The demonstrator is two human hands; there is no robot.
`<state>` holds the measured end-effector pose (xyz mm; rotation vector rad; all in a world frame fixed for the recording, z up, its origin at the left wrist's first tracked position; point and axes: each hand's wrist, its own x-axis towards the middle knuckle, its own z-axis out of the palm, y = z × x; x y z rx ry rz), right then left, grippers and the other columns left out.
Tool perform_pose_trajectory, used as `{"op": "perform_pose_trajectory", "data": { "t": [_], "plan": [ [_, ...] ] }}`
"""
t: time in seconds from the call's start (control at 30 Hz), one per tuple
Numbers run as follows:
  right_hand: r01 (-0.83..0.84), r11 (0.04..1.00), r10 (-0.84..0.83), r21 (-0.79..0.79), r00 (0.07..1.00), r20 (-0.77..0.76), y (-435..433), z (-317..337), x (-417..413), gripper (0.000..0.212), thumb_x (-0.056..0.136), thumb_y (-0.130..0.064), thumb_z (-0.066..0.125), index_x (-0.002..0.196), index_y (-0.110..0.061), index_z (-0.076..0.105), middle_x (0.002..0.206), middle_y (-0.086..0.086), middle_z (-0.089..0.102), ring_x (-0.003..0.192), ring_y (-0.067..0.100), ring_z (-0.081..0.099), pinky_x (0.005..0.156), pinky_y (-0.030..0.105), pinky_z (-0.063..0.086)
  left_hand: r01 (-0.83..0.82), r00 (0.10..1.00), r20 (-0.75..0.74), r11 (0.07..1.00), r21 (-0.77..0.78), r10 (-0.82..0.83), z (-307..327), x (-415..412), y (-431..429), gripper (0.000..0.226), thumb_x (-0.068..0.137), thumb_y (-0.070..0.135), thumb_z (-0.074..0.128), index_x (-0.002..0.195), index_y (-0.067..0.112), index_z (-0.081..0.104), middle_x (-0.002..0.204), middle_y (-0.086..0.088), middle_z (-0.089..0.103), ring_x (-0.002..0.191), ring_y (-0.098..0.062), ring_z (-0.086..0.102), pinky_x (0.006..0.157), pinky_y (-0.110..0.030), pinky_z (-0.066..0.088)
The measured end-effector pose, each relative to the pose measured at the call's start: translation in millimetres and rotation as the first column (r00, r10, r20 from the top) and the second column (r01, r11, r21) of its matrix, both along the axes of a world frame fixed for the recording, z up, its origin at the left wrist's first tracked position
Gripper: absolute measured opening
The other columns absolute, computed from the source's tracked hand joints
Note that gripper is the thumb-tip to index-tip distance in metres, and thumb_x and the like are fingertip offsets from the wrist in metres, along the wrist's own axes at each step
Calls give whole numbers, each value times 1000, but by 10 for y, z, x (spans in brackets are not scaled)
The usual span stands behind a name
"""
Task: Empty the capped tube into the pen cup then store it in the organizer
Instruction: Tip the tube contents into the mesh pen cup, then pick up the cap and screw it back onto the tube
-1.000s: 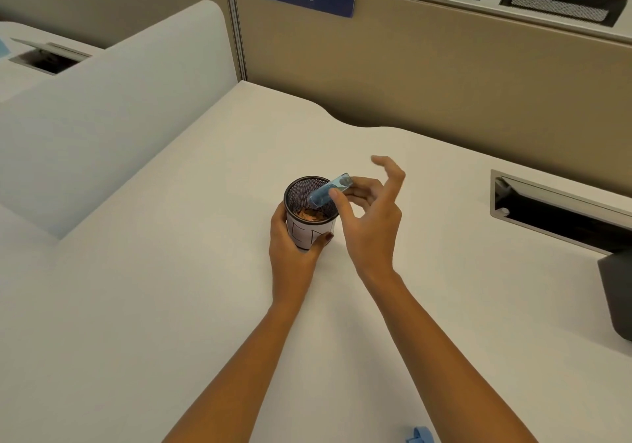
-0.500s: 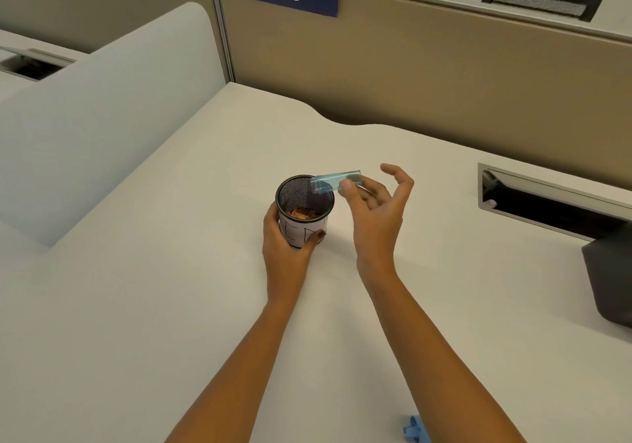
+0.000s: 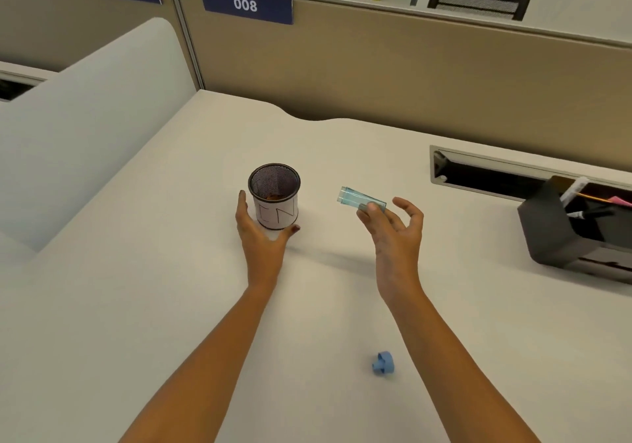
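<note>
A black wire-mesh pen cup (image 3: 274,196), wrapped in a white paper label with hand-drawn letters, stands upright near the middle of the off-white tabletop (image 3: 136,288). Something brownish lies at its bottom; what it is cannot be told. The left hand (image 3: 261,237) is cupped loosely around the near side of the cup, fingers spread on the left of it and the thumb tip by its right foot; whether the palm presses the wall cannot be told, and the hand is not closed on it.

The right hand (image 3: 396,230) is raised above the tabletop, to the right of the cup and apart from it. Its thumb and first fingers pinch one end of a clear, pale-blue plastic tube (image 3: 360,198), while the other fingers curl open. The tube lies roughly level in the air, its open, uncapped mouth pointing left toward the cup, and it looks empty.

A small blue plastic cap (image 3: 383,363) lies on the tabletop near its front edge, between the two forearms.

At the right edge of the tabletop stands a black angular desk organizer (image 3: 554,234) holding pens and other small items, just in front of a long cable slot (image 3: 478,174) along the back edge.
</note>
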<state>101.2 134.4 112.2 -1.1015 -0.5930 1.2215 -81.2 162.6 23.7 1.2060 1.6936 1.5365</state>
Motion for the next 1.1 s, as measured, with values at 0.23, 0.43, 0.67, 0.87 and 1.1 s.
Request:
{"op": "perform_pose_trajectory", "data": {
  "t": [0.23, 0.43, 0.67, 0.87, 1.1],
  "plan": [
    [101, 994, -103, -35, 993, -55, -618, 42, 398, 35, 88, -11, 72, 112, -24, 50, 120, 20, 69, 92, 18, 76, 104, 36, 50, 8, 998, 58, 998, -62, -4, 40, 280, -739, 81, 81, 22, 73, 146, 21, 23, 150, 2, 31, 137, -8, 31, 116, -36, 28],
    [160, 985, -165, -62, 983, -78, -1114, 38, 608, 30, 89, -13, 70, 112, -22, 53, 118, 19, 70, 95, 19, 75, 100, 32, 53, 164, 984, -56, 984, -72, -168, 83, 655, -1371, 55, 87, 16, 65, 136, 18, 41, 136, 6, 47, 126, -10, 44, 108, -32, 38],
    [220, 968, -227, -118, 973, -48, -1583, -40, 693, 33, 83, -21, 75, 109, -28, 56, 115, 17, 71, 100, 22, 74, 100, 36, 54, 519, 842, -32, 824, -229, -539, 146, 1123, -1861, 49, 87, 28, 65, 131, 28, 45, 124, 18, 52, 110, 1, 52, 97, -16, 39],
    [238, 961, -246, -138, 968, -45, -1815, -133, 745, 29, 88, -13, 71, 112, -20, 56, 117, 19, 70, 91, 18, 76, 90, 27, 57, 540, 761, -230, 789, -294, -607, 178, 1258, -1889, 33, 88, 19, 65, 118, 10, 57, 121, 2, 54, 101, -3, 50, 88, -1, 34],
    [245, 958, -252, -147, 967, -30, -1952, -209, 783, 31, 89, -9, 70, 118, -13, 62, 117, 21, 69, 89, 17, 76, 95, 34, 54, 455, 793, -285, 835, -310, -538, 274, 1264, -1879, 27, 90, 14, 61, 117, 10, 63, 110, -6, 58, 93, -10, 53, 79, 0, 36]
  ]
}}
